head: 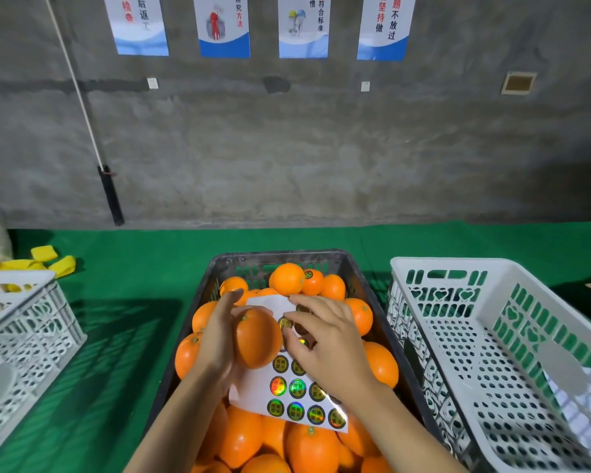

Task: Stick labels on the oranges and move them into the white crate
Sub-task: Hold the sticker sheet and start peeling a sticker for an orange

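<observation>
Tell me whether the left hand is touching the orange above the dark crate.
Touching. The head view shows the left hand gripping the orange, pressed flush against its left side, no gap.

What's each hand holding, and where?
The left hand grips an orange around its side; the right hand pinches a label on the sticker sheet.

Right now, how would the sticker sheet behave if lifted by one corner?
Probably floppy: the sticker sheet looks like thin paper, curving over the oranges. Likely light, being so thin. Its glossy holographic labels suggest a slick face.
</observation>
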A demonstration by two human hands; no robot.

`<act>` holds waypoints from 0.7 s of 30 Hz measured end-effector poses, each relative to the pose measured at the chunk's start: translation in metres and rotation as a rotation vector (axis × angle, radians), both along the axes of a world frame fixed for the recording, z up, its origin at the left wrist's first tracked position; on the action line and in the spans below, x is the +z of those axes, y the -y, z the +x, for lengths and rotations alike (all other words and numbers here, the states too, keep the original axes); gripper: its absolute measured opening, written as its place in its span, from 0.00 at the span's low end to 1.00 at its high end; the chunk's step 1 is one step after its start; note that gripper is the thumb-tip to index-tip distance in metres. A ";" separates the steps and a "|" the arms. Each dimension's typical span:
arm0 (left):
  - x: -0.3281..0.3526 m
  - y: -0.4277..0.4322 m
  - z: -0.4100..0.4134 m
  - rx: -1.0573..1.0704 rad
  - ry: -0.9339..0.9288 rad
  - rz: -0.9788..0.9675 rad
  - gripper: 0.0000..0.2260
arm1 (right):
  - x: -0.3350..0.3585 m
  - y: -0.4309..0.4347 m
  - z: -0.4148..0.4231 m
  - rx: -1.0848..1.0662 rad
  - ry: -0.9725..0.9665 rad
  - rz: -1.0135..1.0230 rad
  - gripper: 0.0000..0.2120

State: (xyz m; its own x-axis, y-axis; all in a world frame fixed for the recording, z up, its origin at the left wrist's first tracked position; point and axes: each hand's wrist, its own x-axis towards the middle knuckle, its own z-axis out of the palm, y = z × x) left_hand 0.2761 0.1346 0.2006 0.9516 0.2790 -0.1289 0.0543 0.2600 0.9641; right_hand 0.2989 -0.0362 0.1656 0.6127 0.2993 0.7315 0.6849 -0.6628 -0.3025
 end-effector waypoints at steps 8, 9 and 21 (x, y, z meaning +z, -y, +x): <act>-0.001 -0.005 -0.001 -0.103 0.004 0.111 0.26 | -0.002 0.009 0.007 0.079 -0.028 -0.064 0.16; -0.001 -0.005 -0.002 -0.116 0.011 0.123 0.26 | -0.002 0.009 0.008 0.063 0.029 -0.086 0.16; 0.000 0.000 -0.004 -0.128 0.021 0.136 0.30 | 0.002 0.002 -0.003 -0.040 0.159 -0.164 0.08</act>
